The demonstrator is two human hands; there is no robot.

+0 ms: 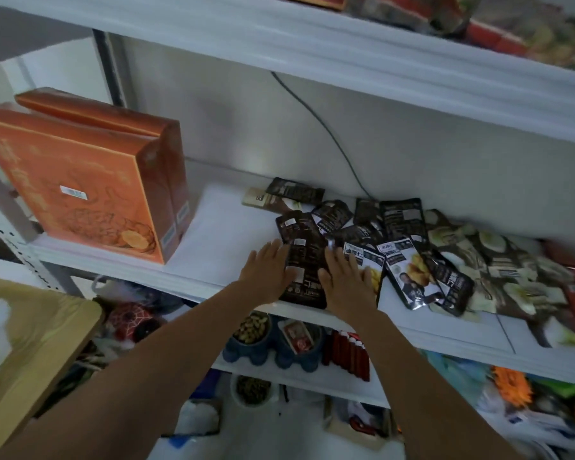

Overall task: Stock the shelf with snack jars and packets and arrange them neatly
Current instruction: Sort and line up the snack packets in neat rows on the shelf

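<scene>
At the bottom centre of the frame, a lower shelf holds blue bowls (251, 330) of nuts and a row of red sticks (349, 353). Above them, a person's bare arms reach up to the white shelf (219, 234) in the middle of the frame. The left hand (268, 268) and right hand (344, 285) lie flat with fingers straight, apart from each other, one against each long edge of a dark packet (304, 277). The packet lies flat at the shelf's front edge, between the hands. Its long axis runs near to far, and its far end leans slightly left. Behind it and to the right sprawls a loose pile of packets (399, 220). At the left, two orange boxes (80, 180) stand upright. A grey cable (319, 124) hangs down the back wall.
</scene>
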